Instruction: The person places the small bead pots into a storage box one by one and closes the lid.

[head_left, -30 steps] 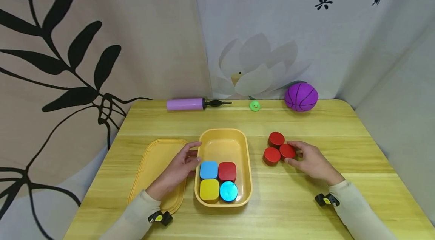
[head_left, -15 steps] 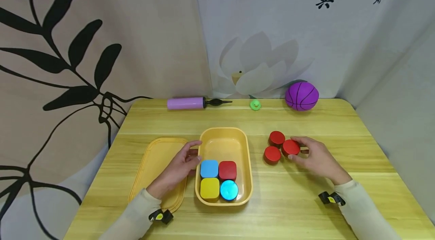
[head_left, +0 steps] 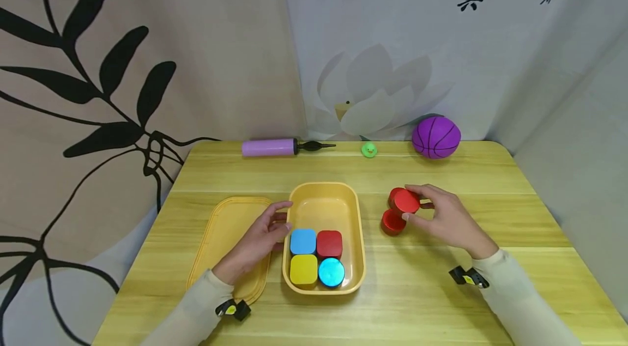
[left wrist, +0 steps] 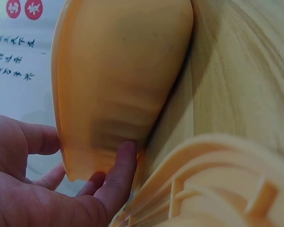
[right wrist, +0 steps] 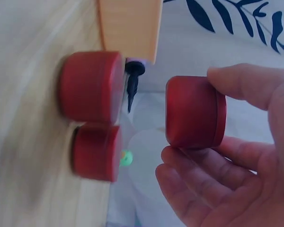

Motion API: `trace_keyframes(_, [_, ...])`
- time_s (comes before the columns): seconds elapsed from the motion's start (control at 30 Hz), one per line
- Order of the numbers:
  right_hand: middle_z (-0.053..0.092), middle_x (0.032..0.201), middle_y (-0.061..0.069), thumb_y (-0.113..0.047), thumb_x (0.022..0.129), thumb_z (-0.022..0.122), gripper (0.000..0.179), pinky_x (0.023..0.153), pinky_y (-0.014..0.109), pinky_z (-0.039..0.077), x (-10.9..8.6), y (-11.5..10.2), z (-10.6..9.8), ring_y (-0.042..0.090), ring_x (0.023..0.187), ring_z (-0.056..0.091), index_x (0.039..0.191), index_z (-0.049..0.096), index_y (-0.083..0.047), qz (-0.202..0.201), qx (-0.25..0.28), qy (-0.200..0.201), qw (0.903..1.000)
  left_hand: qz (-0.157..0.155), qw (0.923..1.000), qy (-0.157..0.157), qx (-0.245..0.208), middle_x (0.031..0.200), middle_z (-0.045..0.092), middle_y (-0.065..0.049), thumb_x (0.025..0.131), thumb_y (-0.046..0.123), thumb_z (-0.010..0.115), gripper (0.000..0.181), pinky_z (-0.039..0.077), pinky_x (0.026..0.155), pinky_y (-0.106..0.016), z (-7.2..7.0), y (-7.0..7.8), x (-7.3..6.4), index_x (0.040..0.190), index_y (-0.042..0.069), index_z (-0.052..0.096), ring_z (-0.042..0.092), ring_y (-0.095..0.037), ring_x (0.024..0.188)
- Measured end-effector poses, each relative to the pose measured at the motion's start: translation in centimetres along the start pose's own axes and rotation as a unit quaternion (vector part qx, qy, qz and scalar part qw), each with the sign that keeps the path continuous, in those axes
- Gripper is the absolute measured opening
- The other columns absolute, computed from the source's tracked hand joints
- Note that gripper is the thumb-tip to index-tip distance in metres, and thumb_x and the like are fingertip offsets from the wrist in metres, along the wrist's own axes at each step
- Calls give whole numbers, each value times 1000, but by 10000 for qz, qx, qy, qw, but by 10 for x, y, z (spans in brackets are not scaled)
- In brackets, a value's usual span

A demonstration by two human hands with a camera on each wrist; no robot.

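My right hand (head_left: 453, 220) pinches a red round block (right wrist: 195, 112) between thumb and fingers, lifted off the table. Two more red round blocks stand on the tabletop: a far one (right wrist: 95, 153), partly covered by the held block in the head view, and a near one (head_left: 392, 223). My left hand (head_left: 257, 242) rests at the left side of a yellow-orange box (head_left: 326, 192), with fingertips against its rim and outer wall (left wrist: 128, 71). Inside the box's near half sit a blue square block (head_left: 303, 241), a red square block (head_left: 329, 244), a yellow square block (head_left: 303, 269) and a blue round block (head_left: 331, 272).
A matching lid (head_left: 230, 220) lies left of the box, partly under my left forearm. Along the table's back edge are a purple hand pump (head_left: 269, 147), a small green duck-faced toy (head_left: 369, 150) and a purple ball (head_left: 436, 137). A printed curtain hangs behind.
My right hand has raised one red round block from beside the other two, first shifting right, then back left over them. My left hand stays at the box.
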State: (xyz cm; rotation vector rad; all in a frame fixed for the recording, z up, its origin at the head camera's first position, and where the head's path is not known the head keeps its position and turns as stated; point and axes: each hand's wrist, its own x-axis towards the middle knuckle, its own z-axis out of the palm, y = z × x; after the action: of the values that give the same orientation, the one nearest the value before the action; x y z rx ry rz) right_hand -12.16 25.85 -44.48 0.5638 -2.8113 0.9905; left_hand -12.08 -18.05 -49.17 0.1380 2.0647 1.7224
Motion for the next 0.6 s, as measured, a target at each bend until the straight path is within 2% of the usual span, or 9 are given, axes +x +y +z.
trace_keyframes(0.27, [73, 126, 4, -27, 90, 85, 60, 87, 47, 62, 24, -24, 11, 17, 101, 70, 142, 64, -6, -296, 180, -78, 9994, 81, 9999, -38, -48, 153, 45, -20, 112, 23, 56, 53, 58, 89, -38, 0, -1, -1, 161, 25, 37, 56, -30, 122])
trace_keyframes(0.43, [72, 128, 4, -30, 91, 84, 61, 89, 48, 62, 39, -35, 20, 20, 106, 71, 144, 62, -7, -309, 342, -208, 9987, 83, 10000, -28, -44, 154, 45, -20, 112, 23, 55, 53, 58, 89, -38, 2, -1, 0, 161, 26, 37, 56, -30, 122])
trace_keyframes(0.6, [70, 132, 6, -31, 91, 84, 62, 89, 47, 62, 55, -48, 33, 24, 109, 71, 144, 63, -7, -550, 440, -310, 9970, 70, 10000, -37, -40, 154, 45, -20, 112, 23, 55, 53, 58, 89, -38, 1, -1, -1, 162, 26, 36, 57, -30, 123])
